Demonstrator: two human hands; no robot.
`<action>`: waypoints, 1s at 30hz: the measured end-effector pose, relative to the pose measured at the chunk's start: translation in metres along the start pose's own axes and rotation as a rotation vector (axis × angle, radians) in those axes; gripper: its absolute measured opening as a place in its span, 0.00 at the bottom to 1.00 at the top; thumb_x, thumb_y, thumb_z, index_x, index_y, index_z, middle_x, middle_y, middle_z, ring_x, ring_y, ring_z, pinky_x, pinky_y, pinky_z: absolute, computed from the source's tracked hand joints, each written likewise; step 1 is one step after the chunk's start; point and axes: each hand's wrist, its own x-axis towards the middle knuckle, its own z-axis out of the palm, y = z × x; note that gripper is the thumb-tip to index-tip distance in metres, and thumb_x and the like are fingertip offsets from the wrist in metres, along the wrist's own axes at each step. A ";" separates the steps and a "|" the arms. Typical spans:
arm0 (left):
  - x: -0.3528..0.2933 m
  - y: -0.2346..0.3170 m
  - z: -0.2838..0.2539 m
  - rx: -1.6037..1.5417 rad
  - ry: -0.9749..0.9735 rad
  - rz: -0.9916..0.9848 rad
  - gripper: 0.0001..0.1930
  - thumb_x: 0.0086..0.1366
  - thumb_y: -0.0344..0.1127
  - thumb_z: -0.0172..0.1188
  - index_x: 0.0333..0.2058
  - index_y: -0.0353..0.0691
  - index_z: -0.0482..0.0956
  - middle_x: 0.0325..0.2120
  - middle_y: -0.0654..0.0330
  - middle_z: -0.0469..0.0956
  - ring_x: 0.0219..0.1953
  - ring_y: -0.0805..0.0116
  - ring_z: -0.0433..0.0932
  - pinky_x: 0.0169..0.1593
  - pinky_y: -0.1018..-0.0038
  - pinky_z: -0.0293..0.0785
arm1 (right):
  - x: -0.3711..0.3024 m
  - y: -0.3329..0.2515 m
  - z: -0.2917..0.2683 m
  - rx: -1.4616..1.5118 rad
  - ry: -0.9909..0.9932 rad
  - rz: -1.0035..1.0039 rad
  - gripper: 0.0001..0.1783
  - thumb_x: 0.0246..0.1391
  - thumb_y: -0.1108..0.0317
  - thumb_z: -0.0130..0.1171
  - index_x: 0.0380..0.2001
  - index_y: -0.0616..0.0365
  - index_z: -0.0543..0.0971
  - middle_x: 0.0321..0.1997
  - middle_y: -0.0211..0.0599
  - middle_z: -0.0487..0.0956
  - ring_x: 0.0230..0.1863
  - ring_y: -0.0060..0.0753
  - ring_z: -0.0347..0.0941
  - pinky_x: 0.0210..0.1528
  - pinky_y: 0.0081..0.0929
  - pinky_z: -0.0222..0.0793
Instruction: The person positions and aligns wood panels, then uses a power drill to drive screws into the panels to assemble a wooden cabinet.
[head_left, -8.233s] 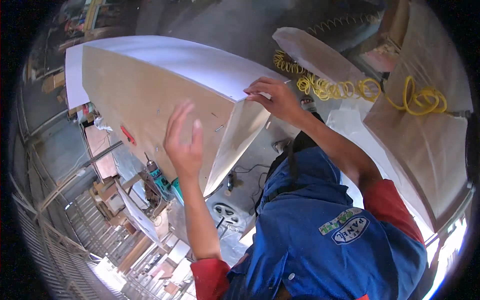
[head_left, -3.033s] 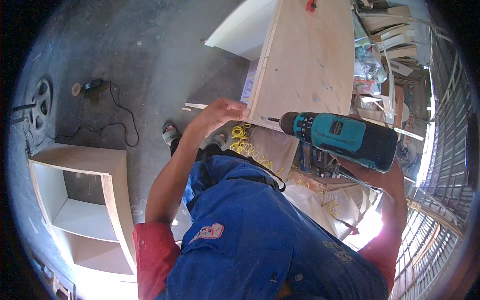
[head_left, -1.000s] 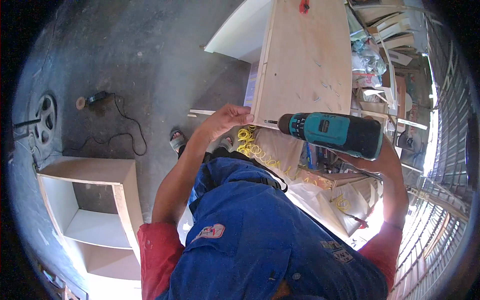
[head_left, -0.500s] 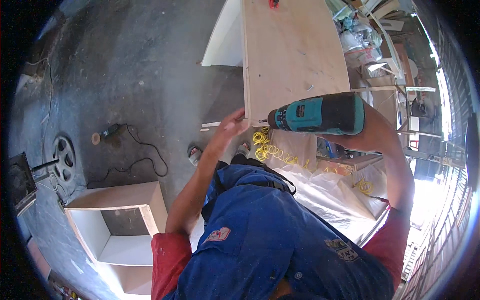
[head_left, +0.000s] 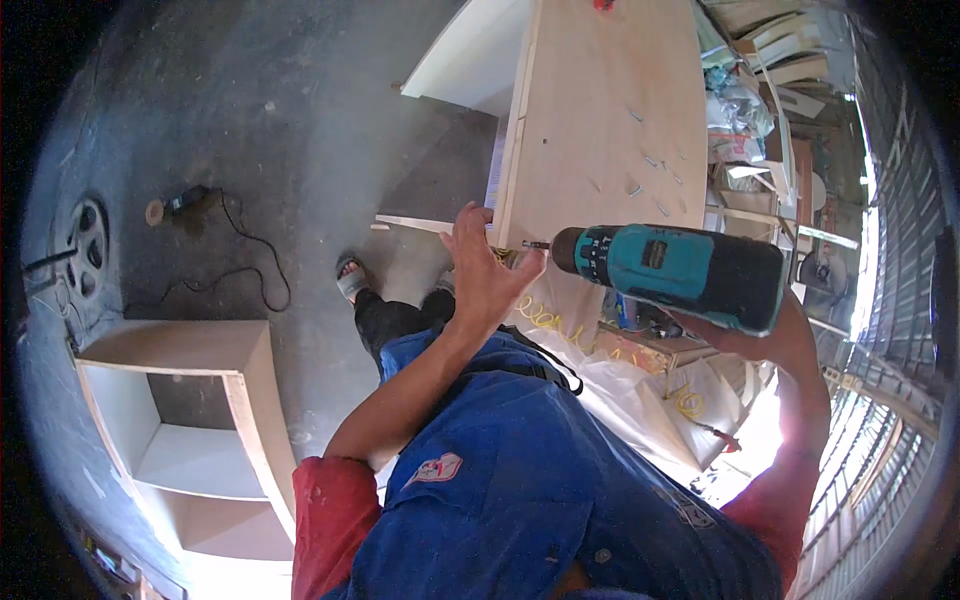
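Observation:
A teal and black cordless drill (head_left: 665, 268) is in my right hand (head_left: 735, 335), which wraps its grip beneath the drill body. The drill lies nearly level, its bit (head_left: 535, 244) pointing left at the near edge of a pale wooden panel (head_left: 590, 110). My left hand (head_left: 482, 275) is at the panel's near left corner, fingers stretched up and the thumb out toward the bit. Whether its fingertips touch the panel edge I cannot tell. Several loose screws (head_left: 636, 191) lie on the panel top.
A small red object (head_left: 603, 4) sits at the panel's far end. On the floor at left are an open wooden cabinet (head_left: 235, 340) and a corded power tool (head_left: 185, 202). Coiled yellow hose (head_left: 540, 315) hangs below the drill. Bagged scraps (head_left: 735, 110) stand at right.
The drill has backed off to the right and slightly toward me, showing its bit. My left hand has shifted right and its fingers have spread. The view has turned a little.

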 end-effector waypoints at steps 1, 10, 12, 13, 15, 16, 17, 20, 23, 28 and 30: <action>-0.001 0.004 0.002 0.005 0.022 -0.040 0.35 0.52 0.45 0.75 0.53 0.35 0.67 0.54 0.43 0.69 0.66 0.40 0.64 0.70 0.35 0.44 | -0.001 0.001 -0.001 -0.110 -0.018 0.004 0.35 0.44 0.61 0.79 0.56 0.53 0.78 0.51 0.43 0.81 0.52 0.47 0.78 0.59 0.38 0.72; 0.003 0.001 0.009 -0.138 0.084 0.015 0.32 0.49 0.41 0.75 0.47 0.32 0.68 0.41 0.48 0.70 0.47 0.50 0.67 0.54 0.54 0.63 | 0.016 -0.017 -0.013 0.047 -0.166 0.126 0.28 0.45 0.67 0.76 0.51 0.62 0.82 0.42 0.40 0.84 0.41 0.35 0.83 0.44 0.31 0.79; 0.003 0.000 0.010 -0.136 0.090 0.025 0.31 0.48 0.40 0.75 0.46 0.33 0.68 0.40 0.49 0.69 0.46 0.51 0.67 0.53 0.55 0.63 | 0.029 -0.022 -0.015 0.260 -0.242 0.289 0.27 0.46 0.68 0.75 0.51 0.64 0.82 0.42 0.38 0.84 0.40 0.31 0.82 0.43 0.28 0.78; 0.002 0.000 0.010 -0.132 0.083 0.021 0.31 0.48 0.40 0.75 0.46 0.34 0.68 0.40 0.50 0.69 0.45 0.51 0.66 0.52 0.55 0.63 | 0.032 -0.027 -0.013 0.309 -0.209 0.350 0.27 0.46 0.68 0.74 0.51 0.64 0.81 0.42 0.38 0.84 0.40 0.29 0.82 0.43 0.27 0.78; 0.002 0.000 0.010 -0.119 0.097 0.027 0.31 0.47 0.40 0.75 0.45 0.35 0.67 0.40 0.50 0.69 0.45 0.52 0.66 0.52 0.55 0.63 | 0.034 -0.038 -0.005 0.180 -0.055 0.163 0.26 0.47 0.69 0.73 0.51 0.65 0.81 0.40 0.37 0.84 0.38 0.25 0.81 0.42 0.25 0.78; 0.002 0.001 0.010 -0.108 0.096 0.024 0.31 0.47 0.40 0.75 0.45 0.35 0.67 0.40 0.50 0.68 0.45 0.52 0.66 0.52 0.56 0.63 | 0.037 -0.038 -0.006 0.179 -0.045 0.158 0.26 0.47 0.69 0.72 0.51 0.66 0.82 0.40 0.36 0.84 0.38 0.24 0.81 0.41 0.25 0.78; 0.003 0.001 0.009 -0.117 0.100 0.021 0.31 0.46 0.40 0.75 0.44 0.35 0.66 0.40 0.50 0.68 0.45 0.52 0.66 0.52 0.56 0.63 | 0.037 -0.040 -0.006 0.178 -0.035 0.153 0.25 0.48 0.69 0.72 0.51 0.66 0.82 0.39 0.36 0.84 0.37 0.24 0.81 0.41 0.24 0.78; 0.004 0.003 0.007 -0.120 0.083 0.017 0.31 0.46 0.40 0.75 0.43 0.36 0.66 0.39 0.50 0.68 0.45 0.52 0.65 0.52 0.56 0.62 | 0.042 -0.035 -0.017 0.362 -0.189 0.310 0.25 0.48 0.70 0.72 0.51 0.66 0.81 0.40 0.35 0.84 0.38 0.23 0.81 0.42 0.23 0.78; 0.004 0.004 0.005 -0.101 0.069 0.023 0.31 0.46 0.40 0.75 0.43 0.36 0.66 0.38 0.50 0.68 0.44 0.52 0.65 0.52 0.56 0.62 | 0.043 -0.036 -0.023 0.396 -0.214 0.318 0.27 0.49 0.70 0.72 0.53 0.66 0.80 0.43 0.37 0.84 0.43 0.25 0.81 0.46 0.23 0.77; 0.005 0.008 0.005 -0.119 0.086 0.012 0.30 0.46 0.39 0.75 0.42 0.36 0.66 0.38 0.50 0.68 0.44 0.51 0.66 0.50 0.56 0.63 | 0.045 -0.043 -0.019 0.206 -0.137 0.198 0.26 0.52 0.62 0.71 0.55 0.56 0.81 0.38 0.40 0.86 0.35 0.33 0.85 0.42 0.29 0.81; 0.006 0.009 0.005 -0.129 0.101 0.042 0.29 0.47 0.39 0.75 0.42 0.36 0.66 0.38 0.50 0.68 0.44 0.51 0.66 0.49 0.56 0.63 | 0.044 -0.044 -0.017 0.173 -0.100 0.174 0.26 0.53 0.60 0.70 0.55 0.54 0.81 0.37 0.40 0.87 0.33 0.35 0.86 0.39 0.30 0.82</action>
